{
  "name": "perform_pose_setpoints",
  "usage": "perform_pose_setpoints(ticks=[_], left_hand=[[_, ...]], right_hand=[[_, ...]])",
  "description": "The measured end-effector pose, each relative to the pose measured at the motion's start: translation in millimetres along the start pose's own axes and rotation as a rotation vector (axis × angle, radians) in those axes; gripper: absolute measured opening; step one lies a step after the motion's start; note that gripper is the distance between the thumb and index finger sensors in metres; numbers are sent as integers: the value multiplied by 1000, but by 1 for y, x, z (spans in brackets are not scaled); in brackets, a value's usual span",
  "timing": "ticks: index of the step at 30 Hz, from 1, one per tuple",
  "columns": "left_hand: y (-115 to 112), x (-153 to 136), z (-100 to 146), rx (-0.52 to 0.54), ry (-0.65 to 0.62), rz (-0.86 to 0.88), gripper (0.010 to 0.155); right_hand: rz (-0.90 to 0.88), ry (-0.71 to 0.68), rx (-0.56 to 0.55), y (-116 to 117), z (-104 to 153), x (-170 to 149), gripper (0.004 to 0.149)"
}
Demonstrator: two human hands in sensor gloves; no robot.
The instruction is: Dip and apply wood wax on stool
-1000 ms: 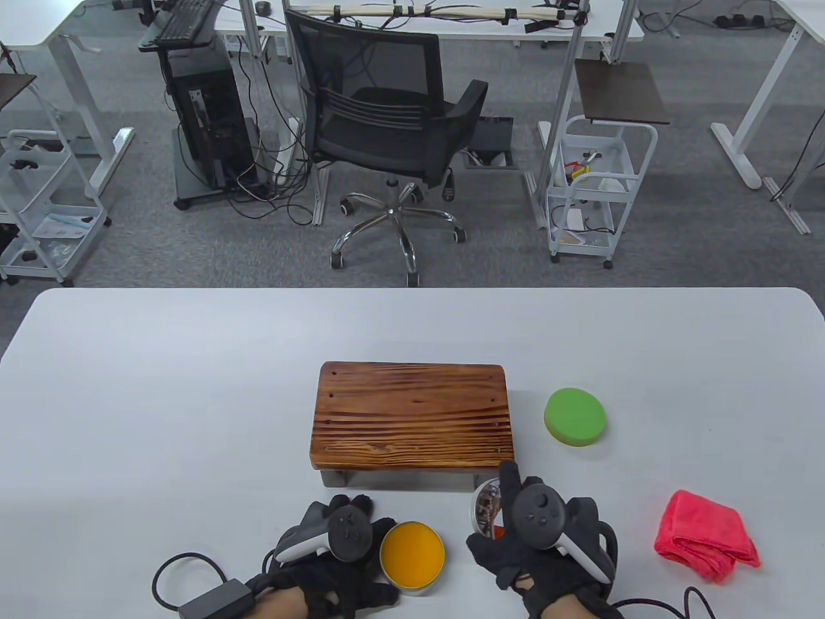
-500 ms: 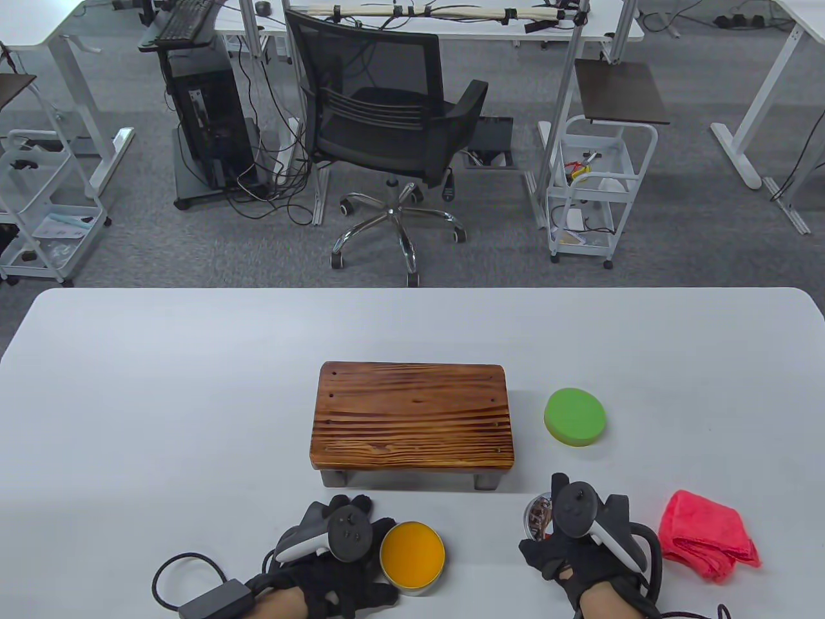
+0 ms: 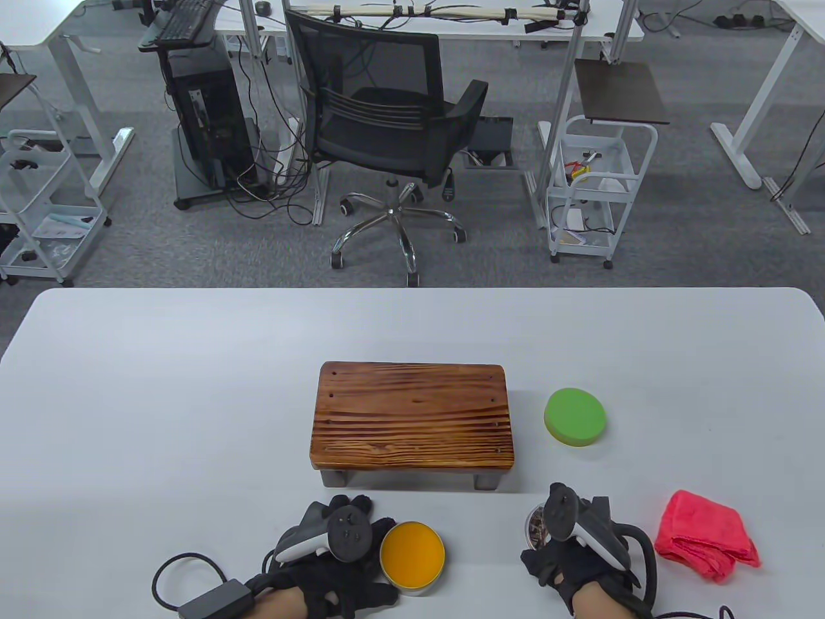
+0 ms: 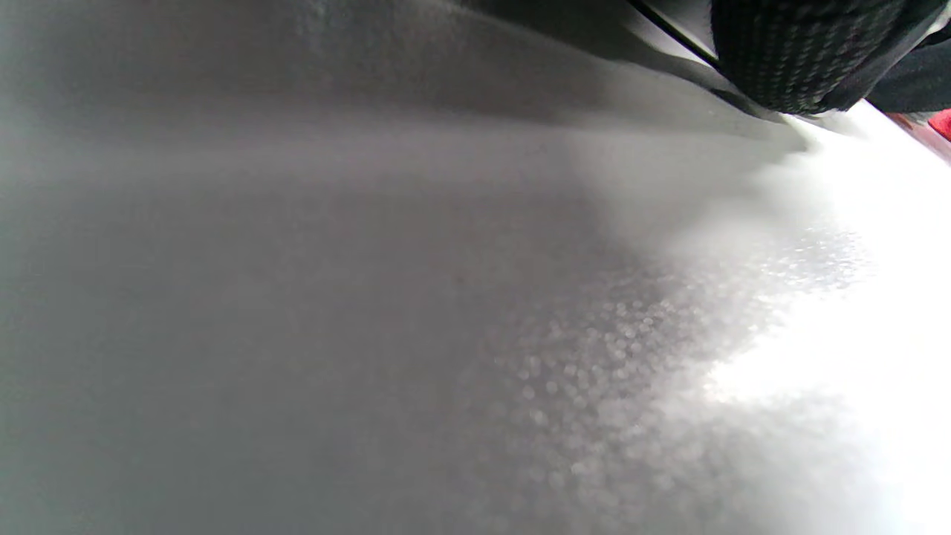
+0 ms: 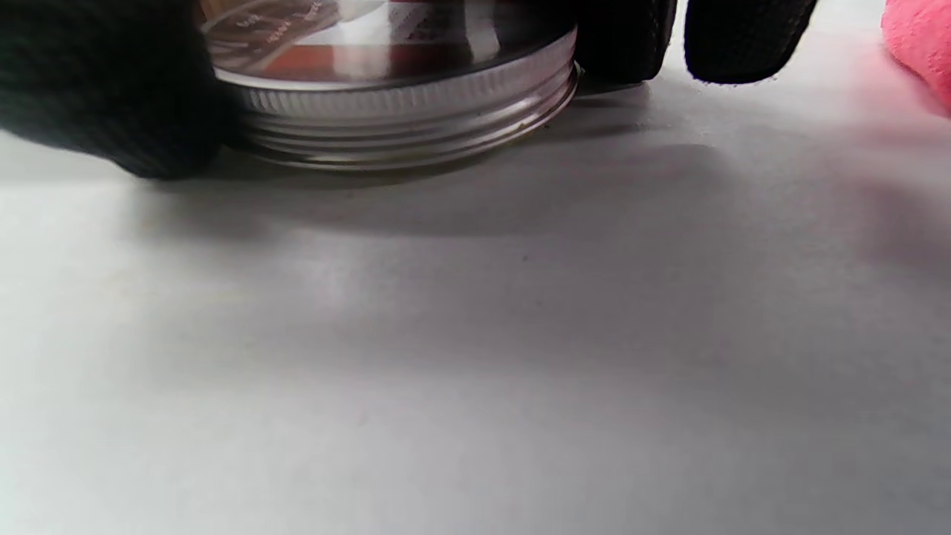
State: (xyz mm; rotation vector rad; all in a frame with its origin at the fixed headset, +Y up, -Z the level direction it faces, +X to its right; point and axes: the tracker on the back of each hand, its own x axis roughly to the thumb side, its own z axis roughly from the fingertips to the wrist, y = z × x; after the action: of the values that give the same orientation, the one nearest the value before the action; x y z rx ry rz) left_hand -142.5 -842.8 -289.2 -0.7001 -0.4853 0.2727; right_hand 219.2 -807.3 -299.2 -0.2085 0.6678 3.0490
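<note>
The wooden stool (image 3: 412, 416) stands mid-table. An open tin of orange wax (image 3: 412, 556) sits in front of it. My left hand (image 3: 351, 567) holds the tin at its left and near side; the left wrist view shows only one gloved finger (image 4: 802, 52) and table. My right hand (image 3: 555, 538) grips the metal lid (image 3: 535, 525), to the right of the tin. In the right wrist view the lid (image 5: 401, 104) rests flat on the table, with gloved fingers (image 5: 111, 96) on both sides. A green round sponge (image 3: 575, 417) lies to the right of the stool.
A folded red cloth (image 3: 706, 535) lies just right of my right hand, and shows in the right wrist view (image 5: 921, 44). Glove cables trail at the white table's (image 3: 161, 400) near edge. An office chair and carts stand beyond the far edge.
My right hand has carried the lid from beside the tin to the right, and it now sits on the table near the red cloth. The left hand and tin have not moved.
</note>
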Motion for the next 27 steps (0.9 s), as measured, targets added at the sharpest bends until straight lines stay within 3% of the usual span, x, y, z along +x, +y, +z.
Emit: perform_pose_setpoints(ticks=[27], left_hand=[[0,0,0,0,0,0,91]], right_hand=[[-19,17,94,-3,1,0,88]])
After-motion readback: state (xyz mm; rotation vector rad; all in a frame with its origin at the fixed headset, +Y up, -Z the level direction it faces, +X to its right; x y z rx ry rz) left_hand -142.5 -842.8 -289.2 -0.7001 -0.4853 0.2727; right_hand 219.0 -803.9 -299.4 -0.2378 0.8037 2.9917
